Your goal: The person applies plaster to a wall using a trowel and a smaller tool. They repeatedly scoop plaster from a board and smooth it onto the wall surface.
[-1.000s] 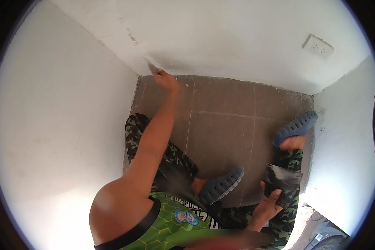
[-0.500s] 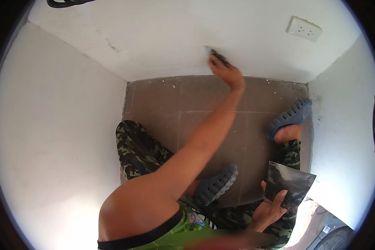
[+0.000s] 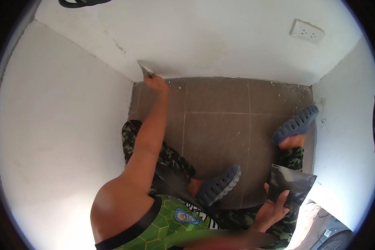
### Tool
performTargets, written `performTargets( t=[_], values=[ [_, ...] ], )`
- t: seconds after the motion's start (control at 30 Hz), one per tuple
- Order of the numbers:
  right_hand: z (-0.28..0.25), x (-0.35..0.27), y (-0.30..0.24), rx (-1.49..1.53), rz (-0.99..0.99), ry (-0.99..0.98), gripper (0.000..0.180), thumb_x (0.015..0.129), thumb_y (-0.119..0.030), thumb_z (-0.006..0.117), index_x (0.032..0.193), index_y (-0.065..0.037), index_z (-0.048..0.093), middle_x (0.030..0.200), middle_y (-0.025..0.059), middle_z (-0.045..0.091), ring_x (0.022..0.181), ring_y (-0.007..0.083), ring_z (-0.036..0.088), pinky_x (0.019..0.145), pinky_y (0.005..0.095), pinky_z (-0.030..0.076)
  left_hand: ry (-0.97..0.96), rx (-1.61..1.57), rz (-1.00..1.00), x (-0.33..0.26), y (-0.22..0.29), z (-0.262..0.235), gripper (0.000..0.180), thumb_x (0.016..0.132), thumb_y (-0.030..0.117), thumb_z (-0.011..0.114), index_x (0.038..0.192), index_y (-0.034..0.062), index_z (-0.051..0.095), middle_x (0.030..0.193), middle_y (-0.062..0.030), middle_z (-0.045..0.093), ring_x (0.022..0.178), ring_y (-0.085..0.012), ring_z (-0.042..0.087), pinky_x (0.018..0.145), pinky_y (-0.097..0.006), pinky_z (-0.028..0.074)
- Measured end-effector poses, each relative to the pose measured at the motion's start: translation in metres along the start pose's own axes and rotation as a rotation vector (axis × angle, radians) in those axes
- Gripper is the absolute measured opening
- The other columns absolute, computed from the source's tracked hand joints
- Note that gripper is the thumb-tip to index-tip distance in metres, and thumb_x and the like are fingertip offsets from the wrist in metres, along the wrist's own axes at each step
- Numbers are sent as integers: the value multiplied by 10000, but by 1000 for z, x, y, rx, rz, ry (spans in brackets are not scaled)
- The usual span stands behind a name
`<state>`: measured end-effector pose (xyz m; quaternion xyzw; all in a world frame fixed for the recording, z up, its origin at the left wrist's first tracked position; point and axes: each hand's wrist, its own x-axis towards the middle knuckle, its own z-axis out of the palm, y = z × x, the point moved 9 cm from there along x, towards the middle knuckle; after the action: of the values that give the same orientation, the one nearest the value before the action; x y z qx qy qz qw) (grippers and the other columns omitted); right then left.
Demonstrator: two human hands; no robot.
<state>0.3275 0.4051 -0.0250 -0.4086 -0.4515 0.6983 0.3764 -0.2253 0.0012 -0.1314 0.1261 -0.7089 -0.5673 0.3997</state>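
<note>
My left hand (image 3: 156, 83) is closed around a putty knife (image 3: 144, 69), its arm stretched forward. The thin pale blade meets, or nearly meets, the white front wall (image 3: 221, 29) low down, close to the left corner; its handle is mostly hidden by the fingers. At the lower right, my right hand (image 3: 273, 213) grips a flat dark rectangular plate (image 3: 293, 185) from beneath, thumb on top. Whitish, smeared material marks the plate's upper surface.
White walls rise on both sides above a brown tiled floor (image 3: 216, 129) with small pale specks. A wall socket (image 3: 307, 31) sits at the upper right. My legs in camouflage trousers and blue clogs (image 3: 295, 125) occupy the floor. A fan-like device (image 3: 335, 237) stands lower right.
My left hand has swept the putty knife leftward along the front wall, from the middle toward the left corner. My right hand with the plate has stayed nearly where it was.
</note>
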Motion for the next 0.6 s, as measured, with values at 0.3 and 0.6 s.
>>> performTargets(
  t=[0.3,0.6],
  values=[
    [9,-2,-13,34,-41,0,419,1048,-239,602,1369,16,515,1285,163,614,1085,265,667,804,471,646,-113,100,27,-190,92,123,618,945,-86,523,1545,2,398,1464,-261,406,1293,-399,481,1091,-453,409],
    [1,-1,-19,57,-3,70,478,1038,-272,618,1409,-5,480,1308,164,600,1108,273,664,804,469,640,-664,105,134,-332,145,174,744,855,-142,560,1556,45,393,1489,-257,366,1341,-449,390,1140,-464,355]
  ],
)
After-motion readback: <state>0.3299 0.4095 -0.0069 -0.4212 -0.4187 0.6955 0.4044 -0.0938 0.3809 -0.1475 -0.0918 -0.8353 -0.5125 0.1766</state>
